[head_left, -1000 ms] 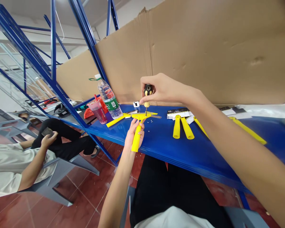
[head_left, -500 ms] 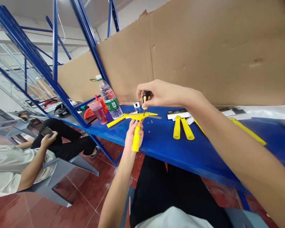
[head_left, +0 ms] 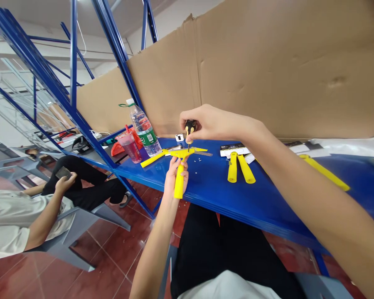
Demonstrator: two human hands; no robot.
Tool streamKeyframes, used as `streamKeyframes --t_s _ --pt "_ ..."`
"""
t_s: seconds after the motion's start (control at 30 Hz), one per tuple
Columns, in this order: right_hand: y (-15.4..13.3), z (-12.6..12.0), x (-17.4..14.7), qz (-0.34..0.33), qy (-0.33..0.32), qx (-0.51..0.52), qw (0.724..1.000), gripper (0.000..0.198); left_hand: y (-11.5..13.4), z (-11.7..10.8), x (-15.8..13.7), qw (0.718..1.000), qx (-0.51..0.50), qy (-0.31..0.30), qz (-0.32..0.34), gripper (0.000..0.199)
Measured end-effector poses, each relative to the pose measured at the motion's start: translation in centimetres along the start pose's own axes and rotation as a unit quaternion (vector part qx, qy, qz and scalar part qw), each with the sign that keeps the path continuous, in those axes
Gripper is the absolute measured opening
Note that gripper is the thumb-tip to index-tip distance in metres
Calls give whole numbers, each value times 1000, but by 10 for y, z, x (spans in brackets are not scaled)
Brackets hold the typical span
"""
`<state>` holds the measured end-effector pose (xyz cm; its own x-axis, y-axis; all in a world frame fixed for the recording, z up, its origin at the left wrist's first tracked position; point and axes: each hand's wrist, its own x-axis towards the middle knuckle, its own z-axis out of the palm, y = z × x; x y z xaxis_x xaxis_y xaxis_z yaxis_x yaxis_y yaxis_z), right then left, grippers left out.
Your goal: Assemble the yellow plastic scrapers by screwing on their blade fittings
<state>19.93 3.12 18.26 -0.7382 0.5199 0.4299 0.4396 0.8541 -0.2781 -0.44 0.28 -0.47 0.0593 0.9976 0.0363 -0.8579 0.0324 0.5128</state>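
Observation:
My left hand (head_left: 172,176) is closed around the grip of a yellow T-shaped plastic tool (head_left: 178,187), its crosspiece up and its grip pointing toward me. Pinched in the fingers of my right hand (head_left: 202,122) is a screwdriver (head_left: 190,126) with a black and pale yellow handle. It stands nearly upright, its tip at the right part of the crosspiece; the screw there is too small to make out. Behind the crosspiece lie another yellow piece (head_left: 152,159) and a thin grey strip (head_left: 205,154). Tiny light-coloured parts (head_left: 199,160) are scattered to the right.
Yellow handles (head_left: 232,168) and black-and-white boxes (head_left: 233,150) lie on the blue table (head_left: 212,187). A water bottle (head_left: 145,131) and a red drink cup (head_left: 130,147) stand left, beside a blue rack post. Cardboard (head_left: 268,74) walls the back. A seated person (head_left: 46,207) holds a phone.
The screwdriver handle has turned slightly in my right fingers, its tip staying at the crosspiece. My left hand keeps its hold on the yellow tool in nearly the same place.

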Motion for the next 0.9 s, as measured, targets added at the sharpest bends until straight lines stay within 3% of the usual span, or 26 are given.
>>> streamKeyframes --t_s 0.13,0.3,0.5,0.7,0.9 --pt "1 2 0 34 27 -31 999 30 -1 -2 1 1000 7 1 -3 39" --pt "6 5 0 29 -5 16 999 36 -1 -1 3 1000 0 19 -7 35" --pt "12 10 4 -2 25 19 999 30 -1 1 1 1000 4 14 -3 41" --pt "14 8 1 20 14 43 999 35 -1 2 1 1000 10 21 -8 37" --pt "16 7 1 11 41 26 999 24 -1 2 1 1000 18 21 -8 39"
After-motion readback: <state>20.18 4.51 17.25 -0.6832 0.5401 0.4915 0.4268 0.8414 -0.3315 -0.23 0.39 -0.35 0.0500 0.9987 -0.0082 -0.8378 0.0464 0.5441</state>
